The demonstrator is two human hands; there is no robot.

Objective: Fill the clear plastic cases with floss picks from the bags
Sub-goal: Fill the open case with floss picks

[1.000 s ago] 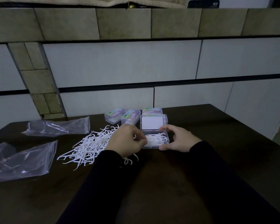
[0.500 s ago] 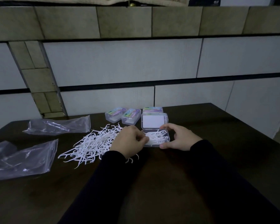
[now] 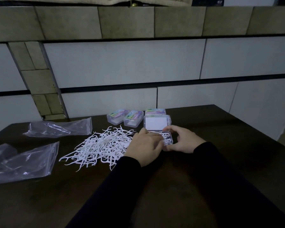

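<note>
Hands meet at the open clear case (image 3: 169, 139) on the dark table (image 3: 155, 195): the left hand (image 3: 145, 145) presses curled fingers onto floss picks inside it, the right hand (image 3: 183, 140) cups its right edge, fingers loosely spread. Loose floss picks (image 3: 102, 145) lie just left; 2 bags (image 3: 23, 162) lie farther left, and 3 closed cases (image 3: 132, 118) stand behind.

I see white floss picks (image 3: 104, 145) on a dark brown table (image 3: 155, 203), clear bags (image 3: 23, 163), black sleeves (image 3: 155, 186), and multicoloured labels on closed cases (image 3: 133, 117).
</note>
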